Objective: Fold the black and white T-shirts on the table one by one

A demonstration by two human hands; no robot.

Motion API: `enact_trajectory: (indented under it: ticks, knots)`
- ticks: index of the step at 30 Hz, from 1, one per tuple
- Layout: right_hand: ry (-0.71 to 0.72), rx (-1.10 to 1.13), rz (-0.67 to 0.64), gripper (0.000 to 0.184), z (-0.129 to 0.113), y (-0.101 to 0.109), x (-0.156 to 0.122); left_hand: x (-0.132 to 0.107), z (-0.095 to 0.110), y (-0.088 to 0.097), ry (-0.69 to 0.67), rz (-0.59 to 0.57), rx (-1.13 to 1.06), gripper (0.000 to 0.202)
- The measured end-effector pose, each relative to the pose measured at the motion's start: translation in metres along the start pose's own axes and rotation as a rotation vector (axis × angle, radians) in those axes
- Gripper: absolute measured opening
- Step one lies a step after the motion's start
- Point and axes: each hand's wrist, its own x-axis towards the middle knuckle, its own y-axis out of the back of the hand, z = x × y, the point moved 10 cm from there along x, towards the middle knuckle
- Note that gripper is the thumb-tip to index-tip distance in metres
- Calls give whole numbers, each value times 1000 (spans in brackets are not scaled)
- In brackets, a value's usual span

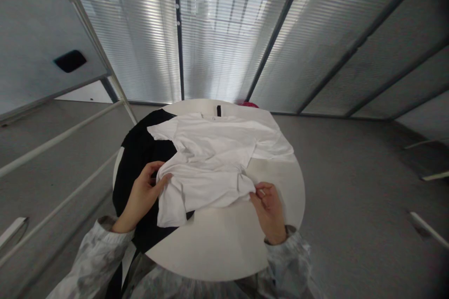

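A: Where's the white short-sleeved fabric T-shirt (213, 159)?
B: Spread on the round white table (217, 247), its left part lying over a black cloth garment (138, 159). The near edge is rumpled.
A: Grip?
B: Left hand (142, 194) is pinched shut on the near-left hem corner, thumb on top. Right hand (268, 205) is pinched on the near-right hem corner. Both are closed on the shirt and hold nothing else.
A: Handling?
B: Going by the creases: light, limp, no stiffness, not fragile. It should sag between any two hold points and drag on the black cloth (likely slides easier on bare tabletop). Best holds are hem, shoulder seams and sleeve edges, taken as paired corners so the panel is taut.
A: Orientation?
B: The collar with the small black label (219, 110) points away from the person, hem toward them. Long axis runs near-to-far, sleeves out left and right. A red object (249, 104) shows behind the far rim, can't tell what.
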Motion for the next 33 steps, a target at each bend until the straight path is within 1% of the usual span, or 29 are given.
enact_trajectory:
  ticks: [3, 5, 6, 7, 9, 11, 12, 13, 14, 15, 17, 18, 19, 21, 23, 25, 27, 30, 32, 33]
  knots:
    - [-12, 36, 186, 27, 11, 44, -5, -8, -1, -1, -2, -86, 91, 47]
    - [-32, 16, 249, 29, 16, 74, -10, -15, -1, 0, -8, -126, 136, 44]
    - [-48, -1, 244, 31, 18, 86, -13, -18, -2, 1, -5, -136, 144, 44]
    - [-62, -27, 205, 33, 18, 95, -15, -21, -3, 2, 8, -143, 140, 45]
    - [-67, -138, 74, 33, 13, 107, -18, -27, -9, 3, 58, -172, 112, 50]
    - [-44, -317, -120, 25, 5, 105, -21, -32, -12, 0, 79, -220, 123, 57]
    - [-21, -405, -204, 20, 1, 102, -22, -34, -10, -2, 67, -244, 159, 59]
    - [12, -480, -254, 16, -5, 99, -22, -35, -7, -4, 45, -261, 211, 60]
    - [53, -535, -270, 14, -12, 96, -18, -35, -3, -6, 21, -272, 270, 57]
    - [102, -575, -259, 16, -20, 93, -13, -34, 1, -7, 2, -276, 326, 54]
    - [204, -628, -181, 22, -33, 84, 5, -30, 7, -11, -9, -280, 403, 46]
    - [246, -651, -155, 25, -36, 76, 15, -27, 10, -13, -9, -287, 428, 43]
    - [274, -678, -142, 29, -36, 66, 26, -24, 13, -15, -10, -297, 446, 41]
    - [293, -741, -173, 35, -28, 43, 47, -18, 16, -17, -11, -322, 471, 39]
    - [277, -801, -264, 32, -15, 21, 61, -14, 17, -17, -5, -352, 484, 38]
    - [242, -836, -385, 26, -3, 9, 67, -13, 14, -13, 13, -389, 483, 38]
    - [190, -836, -503, 23, 5, 11, 66, -14, 9, -7, 31, -428, 478, 40]
    - [76, -817, -648, 24, 14, 31, 64, -14, 5, 4, 52, -529, 506, 40]
    - [12, -825, -696, 27, 17, 47, 75, -6, 7, 13, 59, -602, 530, 39]
    - [2, -832, -690, 31, 16, 53, 86, 4, 11, 18, 50, -617, 532, 39]
